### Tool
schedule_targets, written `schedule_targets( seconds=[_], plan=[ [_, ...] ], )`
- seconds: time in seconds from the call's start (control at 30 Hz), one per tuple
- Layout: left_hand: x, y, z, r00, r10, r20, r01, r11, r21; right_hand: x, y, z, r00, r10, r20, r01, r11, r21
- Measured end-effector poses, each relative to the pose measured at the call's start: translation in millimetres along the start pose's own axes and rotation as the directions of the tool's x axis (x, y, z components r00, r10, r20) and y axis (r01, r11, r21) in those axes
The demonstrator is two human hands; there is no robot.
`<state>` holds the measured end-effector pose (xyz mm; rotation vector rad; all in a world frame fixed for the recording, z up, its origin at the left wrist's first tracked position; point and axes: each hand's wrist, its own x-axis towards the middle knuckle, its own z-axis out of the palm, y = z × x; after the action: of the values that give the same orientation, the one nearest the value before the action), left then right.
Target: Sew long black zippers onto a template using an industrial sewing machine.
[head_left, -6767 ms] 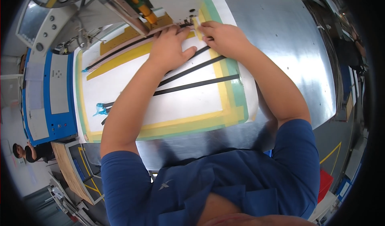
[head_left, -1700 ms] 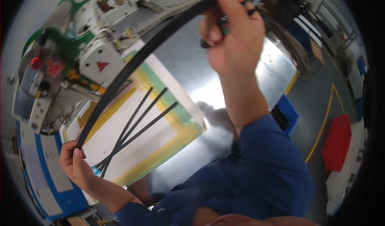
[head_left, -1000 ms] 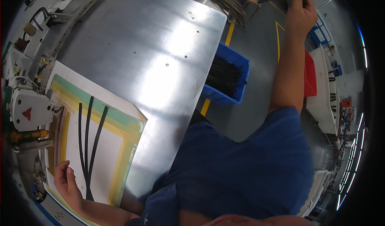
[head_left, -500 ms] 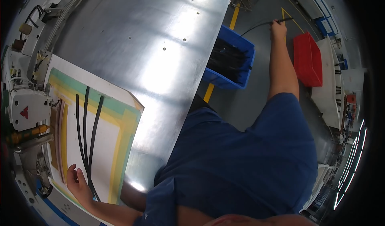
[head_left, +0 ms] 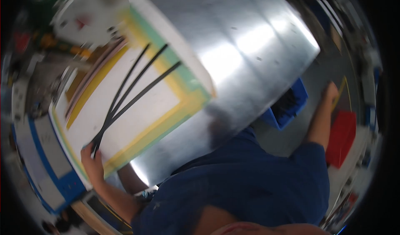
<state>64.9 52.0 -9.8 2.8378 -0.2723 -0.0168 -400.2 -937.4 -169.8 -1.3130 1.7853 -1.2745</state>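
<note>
On a white board edged with yellow and green tape lie several long black strips, fanned apart at the far end and crossing near their lower ends. My left hand is at those lower ends, its fingers closed around them. Out to the right, past the table, my right hand is held low on a stretched arm. Motion smears its fingers, and no strip shows in it. Nearby, a blue bin holds a heap of black strips.
A shiny metal table carries the board. Left of it stands a white machine head with a yellow and green part. To my right is a red bin near a yellow floor line.
The whole view has swung round, bringing the board toward the middle. My left hand, loose beside the strips before, is closed on their ends. The strip earlier in my right hand no longer shows.
</note>
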Motion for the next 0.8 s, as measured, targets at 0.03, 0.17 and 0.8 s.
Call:
schedule_targets(
  seconds=[0.03,0.17,0.8],
  plan=[
    [-4,10,-10,0.999,0.019,-0.029,-0.018,0.999,0.048,-29,-22,19,0.998,-0.004,0.065,-0.001,0.997,0.079],
    [12,34,-1,0.997,-0.052,-0.059,0.052,0.999,0.004,-33,-89,56,0.975,-0.156,0.158,0.145,0.986,0.081],
    [26,-47,-30,0.998,0.028,0.05,-0.016,0.976,-0.218,-612,-313,126,-0.243,-0.463,0.852,0.615,0.606,0.504]
  ],
)
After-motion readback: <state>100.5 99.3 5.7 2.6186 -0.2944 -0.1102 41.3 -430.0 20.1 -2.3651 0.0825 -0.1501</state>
